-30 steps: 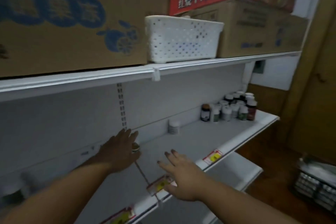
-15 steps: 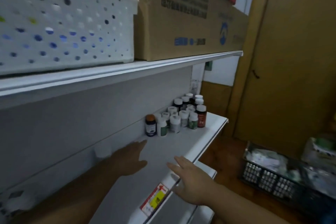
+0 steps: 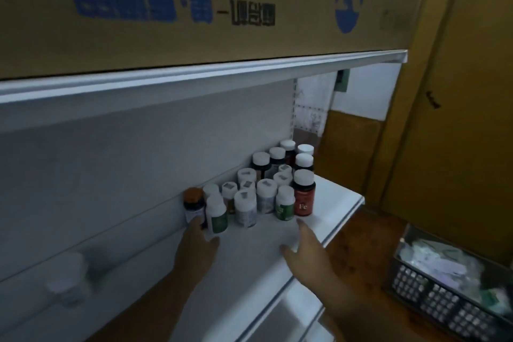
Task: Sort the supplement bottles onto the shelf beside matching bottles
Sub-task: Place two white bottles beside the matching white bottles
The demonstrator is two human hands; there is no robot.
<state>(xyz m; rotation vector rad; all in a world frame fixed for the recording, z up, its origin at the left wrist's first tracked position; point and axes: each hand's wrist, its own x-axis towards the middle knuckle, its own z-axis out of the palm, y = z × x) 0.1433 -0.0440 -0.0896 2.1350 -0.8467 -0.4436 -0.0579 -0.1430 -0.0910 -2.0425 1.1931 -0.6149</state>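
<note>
The supplement bottles (image 3: 263, 189) stand upright and tightly packed at the far right end of the shelf (image 3: 277, 236), against its back wall, with the red Fe bottle (image 3: 304, 197) at the front corner of the cluster. The left hand (image 3: 197, 244) is open with fingertips touching the brown-capped bottle (image 3: 193, 204) left of the Fe bottle, gripping nothing, and the right hand (image 3: 305, 253) hovers open and empty just in front of it. These look like light, rigid, smooth plastic that tips easily, so each is probably best gripped around the body below the cap
</note>
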